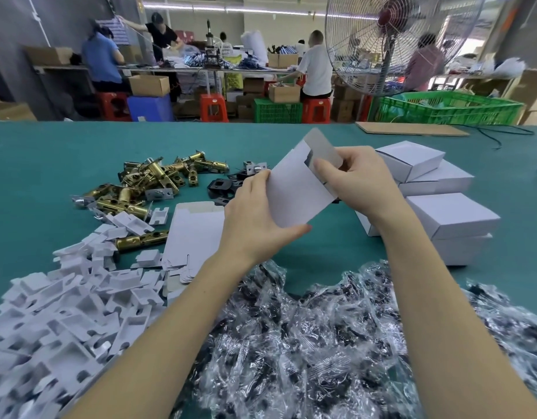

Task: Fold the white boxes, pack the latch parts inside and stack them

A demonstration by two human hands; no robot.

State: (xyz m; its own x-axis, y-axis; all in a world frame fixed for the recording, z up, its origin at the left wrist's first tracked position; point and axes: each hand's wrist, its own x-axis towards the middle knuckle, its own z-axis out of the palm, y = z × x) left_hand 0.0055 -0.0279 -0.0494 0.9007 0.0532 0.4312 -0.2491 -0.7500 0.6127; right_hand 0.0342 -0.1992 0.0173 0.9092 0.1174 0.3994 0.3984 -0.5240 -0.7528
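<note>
Box blank: a flat white box blank (297, 192) is held tilted above the green table (49, 152), at centre, with its grey-looking top flap (323, 148) raised toward the far side.
Left hand: the left hand (258, 219) grips the blank's lower left edge, fingers curled behind it and thumb lying along its lower corner.
Right hand: the right hand (354, 179) pinches the blank's upper right edge, thumb on the near face just below the flap, fingers curled behind.
Flat blanks: a stack of unfolded white blanks (191, 234) lies on the table just left of the left hand.
Finished boxes: closed white boxes (448, 216) stand piled in two levels to the right, partly behind the right forearm.
Brass latches: a heap of brass latch bodies (152, 179) lies on the left far side of the table; one lone latch (140, 241) rests nearer, among the inserts.
Black plates: black metal plates (221, 187) lie between the brass heap and the held blank.
White inserts: a large pile of white card inserts (61, 316) fills the near left.
Bagged parts: clear plastic bags with dark parts (306, 343) spread across the near edge, under both forearms.
Background: beyond the table stand a pedestal fan (391, 43), a green crate (448, 107), and seated people (315, 68) at a long bench.
</note>
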